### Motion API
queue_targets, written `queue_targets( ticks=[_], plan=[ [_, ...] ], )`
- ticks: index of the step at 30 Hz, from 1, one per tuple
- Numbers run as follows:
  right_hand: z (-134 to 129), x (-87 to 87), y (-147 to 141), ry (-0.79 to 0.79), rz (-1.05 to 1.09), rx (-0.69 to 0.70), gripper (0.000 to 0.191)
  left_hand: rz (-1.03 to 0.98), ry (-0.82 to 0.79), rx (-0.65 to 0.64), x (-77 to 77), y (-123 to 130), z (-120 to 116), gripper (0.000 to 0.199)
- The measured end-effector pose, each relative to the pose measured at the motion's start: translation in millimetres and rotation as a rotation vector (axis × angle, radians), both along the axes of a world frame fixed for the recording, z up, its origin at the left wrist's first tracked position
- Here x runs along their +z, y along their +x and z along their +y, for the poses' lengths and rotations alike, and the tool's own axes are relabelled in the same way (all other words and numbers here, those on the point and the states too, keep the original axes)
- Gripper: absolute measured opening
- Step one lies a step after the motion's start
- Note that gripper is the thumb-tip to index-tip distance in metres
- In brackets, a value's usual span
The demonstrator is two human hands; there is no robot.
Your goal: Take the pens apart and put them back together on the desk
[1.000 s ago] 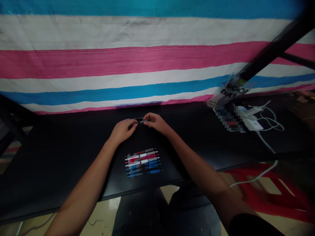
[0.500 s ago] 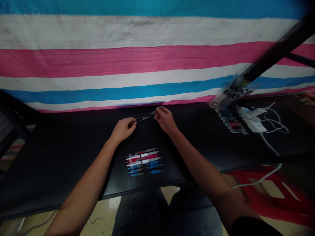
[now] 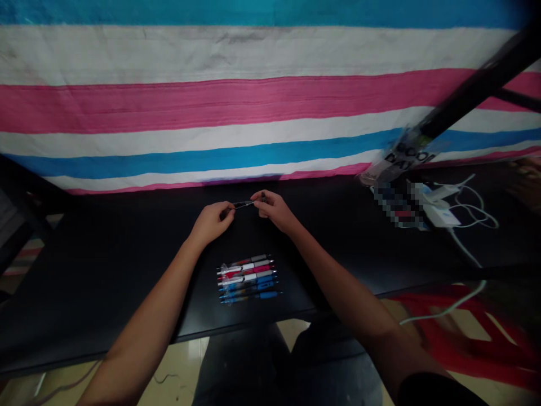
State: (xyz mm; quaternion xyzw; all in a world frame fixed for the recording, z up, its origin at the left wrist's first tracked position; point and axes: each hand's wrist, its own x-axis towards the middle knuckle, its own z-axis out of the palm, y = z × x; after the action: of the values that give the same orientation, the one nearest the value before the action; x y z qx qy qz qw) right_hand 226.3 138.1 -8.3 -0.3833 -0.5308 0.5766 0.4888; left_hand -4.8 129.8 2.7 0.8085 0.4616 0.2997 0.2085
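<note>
Midway between two bare hands, a slim dark pen (image 3: 242, 204) spans the gap over a black tabletop (image 3: 127, 254), its near-left end grasped in the left hand (image 3: 212, 221), its other end pinched by the right hand's (image 3: 275, 212) fingertips; a row of pens (image 3: 247, 280) lies closer to the body.

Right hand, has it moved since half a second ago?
Yes: the right hand has shifted left, toward the left hand, judged against the row of pens.
</note>
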Motion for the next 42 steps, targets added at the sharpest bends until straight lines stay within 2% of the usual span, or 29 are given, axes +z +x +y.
queue_targets(
  ticks=[5, 12, 18, 27, 42],
  plan=[
    [-2.3, -1.2, -2.1, 0.071, -0.170, -0.011, 0.030, 0.077, 0.023, -0.007, 2.4, 0.7, -2.4, 0.020],
    [-4.3, -3.7, -7.9, 0.068, -0.205, 0.011, 0.034, 0.140, 0.076, -0.028, 5.9, 4.1, -6.6, 0.028],
    [-3.7, -7.0, -7.7, 0.013, -0.062, 0.037, 0.027, 0.138, 0.091, -0.013, 6.5, 4.5, -6.8, 0.024],
    [-2.5, 2.6, -3.3, -0.085, 0.205, 0.041, 0.021, 0.054, 0.091, -0.008, 6.0, 2.9, -5.0, 0.021],
    [-3.3, 4.9, -3.2, -0.120, 0.225, 0.062, 0.017, -0.060, 0.125, -0.082, 7.8, 3.0, -2.7, 0.013]
  ],
)
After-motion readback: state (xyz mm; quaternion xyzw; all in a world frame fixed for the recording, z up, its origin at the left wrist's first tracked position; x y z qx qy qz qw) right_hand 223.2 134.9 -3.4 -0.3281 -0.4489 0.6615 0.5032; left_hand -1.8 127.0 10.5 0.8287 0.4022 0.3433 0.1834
